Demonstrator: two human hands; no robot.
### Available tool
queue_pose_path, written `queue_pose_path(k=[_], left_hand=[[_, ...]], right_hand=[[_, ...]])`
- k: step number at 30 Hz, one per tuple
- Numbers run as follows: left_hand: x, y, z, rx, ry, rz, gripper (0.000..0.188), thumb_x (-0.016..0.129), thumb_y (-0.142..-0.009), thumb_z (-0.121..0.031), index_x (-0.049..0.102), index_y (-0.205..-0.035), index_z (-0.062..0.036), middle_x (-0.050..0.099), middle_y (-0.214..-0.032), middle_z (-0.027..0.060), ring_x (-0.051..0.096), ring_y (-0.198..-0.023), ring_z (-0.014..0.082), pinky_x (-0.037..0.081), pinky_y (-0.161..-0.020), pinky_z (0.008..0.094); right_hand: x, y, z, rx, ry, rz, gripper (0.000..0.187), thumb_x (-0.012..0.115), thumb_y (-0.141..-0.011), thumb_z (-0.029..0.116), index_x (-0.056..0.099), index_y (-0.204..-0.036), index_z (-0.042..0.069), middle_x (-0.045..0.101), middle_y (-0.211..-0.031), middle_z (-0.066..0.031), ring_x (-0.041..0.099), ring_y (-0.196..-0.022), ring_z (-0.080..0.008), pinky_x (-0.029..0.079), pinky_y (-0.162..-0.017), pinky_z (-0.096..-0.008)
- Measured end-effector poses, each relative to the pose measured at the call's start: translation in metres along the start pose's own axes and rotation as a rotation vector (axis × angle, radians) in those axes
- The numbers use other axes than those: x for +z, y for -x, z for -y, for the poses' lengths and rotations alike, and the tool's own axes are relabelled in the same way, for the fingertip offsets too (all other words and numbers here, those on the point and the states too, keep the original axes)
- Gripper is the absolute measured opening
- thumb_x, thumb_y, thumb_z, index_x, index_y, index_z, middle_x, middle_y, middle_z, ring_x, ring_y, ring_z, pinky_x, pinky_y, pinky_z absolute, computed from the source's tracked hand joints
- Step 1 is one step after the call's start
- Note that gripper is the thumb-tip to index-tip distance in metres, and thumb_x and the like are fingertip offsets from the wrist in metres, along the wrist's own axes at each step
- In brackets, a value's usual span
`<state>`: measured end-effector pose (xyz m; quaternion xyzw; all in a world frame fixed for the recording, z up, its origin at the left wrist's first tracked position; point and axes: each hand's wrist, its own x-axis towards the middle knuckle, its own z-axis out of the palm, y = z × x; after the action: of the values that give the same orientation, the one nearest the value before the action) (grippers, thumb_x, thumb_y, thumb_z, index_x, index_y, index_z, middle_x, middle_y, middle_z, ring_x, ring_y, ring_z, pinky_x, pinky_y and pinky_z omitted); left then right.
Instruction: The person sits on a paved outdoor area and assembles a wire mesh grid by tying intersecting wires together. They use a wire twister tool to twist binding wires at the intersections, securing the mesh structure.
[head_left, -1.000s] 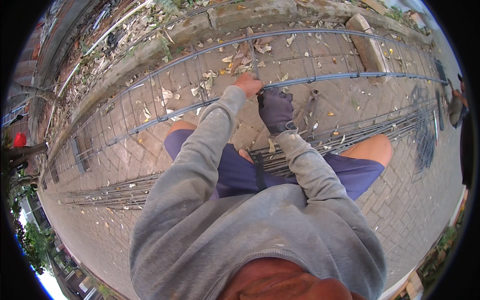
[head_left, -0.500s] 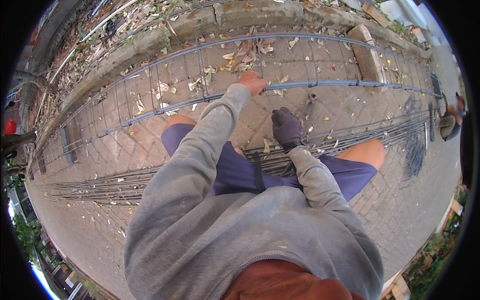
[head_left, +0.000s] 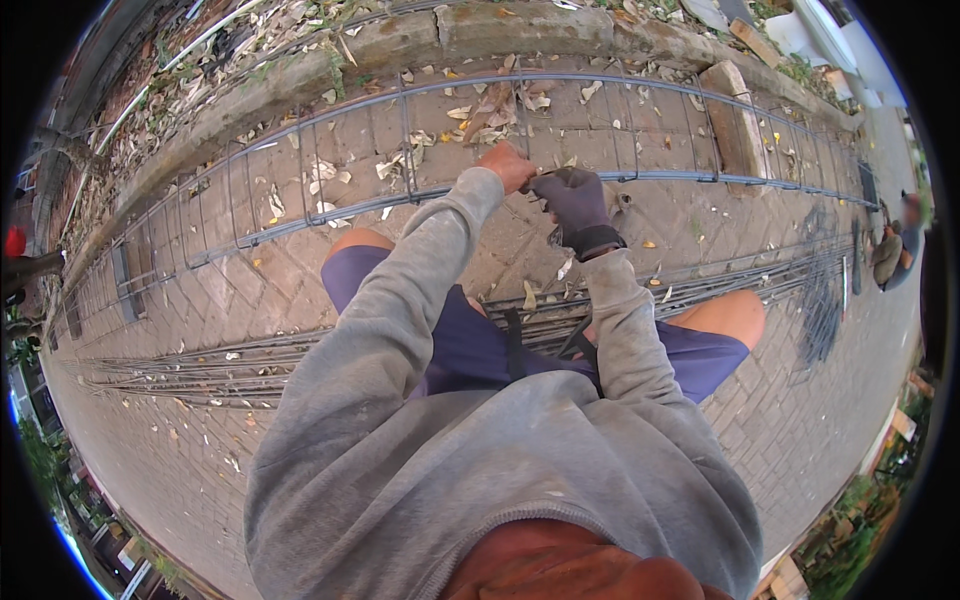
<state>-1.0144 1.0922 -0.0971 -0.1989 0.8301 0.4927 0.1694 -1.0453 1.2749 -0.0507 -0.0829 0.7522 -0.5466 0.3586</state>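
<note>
A long rebar cage [head_left: 680,177], made of steel bars joined by thin stirrups, stretches across the paving in front of me. My bare left hand [head_left: 507,167] is closed around the cage's near bar, beside a stirrup. Right against it is my right hand [head_left: 577,200] in a dark glove, fingers curled at the same bar. Whatever the gloved fingers pinch is too small and hidden to make out. Just right of the glove a rusty metal tool [head_left: 622,203] shows its end on the ground, mostly covered by the hand.
Loose steel rods [head_left: 250,368] lie in a bundle under and beside my legs. A concrete block [head_left: 735,120] props the cage at the right. Behind it runs a kerb [head_left: 540,30] with dry leaves. Dark thin wire [head_left: 822,305] is heaped at the right, near another person [head_left: 900,250].
My gloved right hand has moved up and forward, from below the bar to beside my left hand. The left hand keeps its place on the bar.
</note>
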Motion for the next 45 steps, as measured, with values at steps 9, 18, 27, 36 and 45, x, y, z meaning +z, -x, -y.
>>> queue_pose_path(k=[9,18,27,36,45], left_hand=[[0.001,0.001,0.003,-0.02,-0.014,0.03,0.027,0.074,-0.085,-0.026,0.076,-0.088,0.0015,0.075,-0.078,0.012,0.071,-0.073,0.0232,0.053,-0.074,0.0363],[0.001,0.006,0.009,0.259,-0.463,0.029,0.033,0.063,-0.093,-0.032,0.08,-0.086,-0.0048,0.076,-0.083,0.0116,0.07,-0.084,0.0306,0.053,-0.087,0.0387],[0.005,-0.001,0.015,0.187,-0.511,0.06,0.027,0.062,-0.091,-0.027,0.08,-0.092,-0.0067,0.077,-0.088,0.0085,0.071,-0.094,0.0294,0.053,-0.091,0.0382],[0.013,-0.006,0.014,0.099,-0.47,0.026,0.018,0.065,-0.085,-0.018,0.079,-0.093,-0.0106,0.075,-0.089,0.0088,0.071,-0.094,0.0315,0.055,-0.086,0.0409],[0.007,0.007,0.005,0.062,-0.283,0.012,0.026,0.064,-0.081,-0.027,0.078,-0.08,-0.0046,0.075,-0.099,0.0177,0.072,-0.095,0.0372,0.055,-0.084,0.0456]], right_hand=[[0.019,0.011,-0.077,0.127,-0.172,0.378,0.031,0.07,-0.093,0.03,0.078,-0.095,0.0,0.069,-0.073,-0.0038,0.065,-0.065,-0.0151,0.051,-0.058,-0.0312],[-0.059,0.035,-0.17,0.741,1.073,-0.543,0.084,0.078,-0.07,0.065,0.071,-0.121,-0.001,0.065,-0.129,-0.0257,0.071,-0.109,-0.0366,0.053,-0.095,-0.0489],[-0.09,0.01,-0.248,0.657,0.759,-0.099,0.061,0.072,-0.08,0.049,0.063,-0.123,0.006,0.066,-0.102,-0.016,0.069,-0.092,-0.0326,0.053,-0.078,-0.0527],[-0.066,0.109,-0.075,0.115,-0.624,-0.466,0.02,0.06,-0.097,0.023,0.064,-0.105,0.006,0.059,-0.076,-0.0033,0.063,-0.058,-0.0178,0.052,-0.048,-0.0338],[-0.066,-0.104,0.061,0.183,-0.272,0.073,0.02,0.066,-0.098,0.02,0.067,-0.103,0.001,0.07,-0.079,-0.0115,0.07,-0.065,-0.0248,0.06,-0.059,-0.0383]])
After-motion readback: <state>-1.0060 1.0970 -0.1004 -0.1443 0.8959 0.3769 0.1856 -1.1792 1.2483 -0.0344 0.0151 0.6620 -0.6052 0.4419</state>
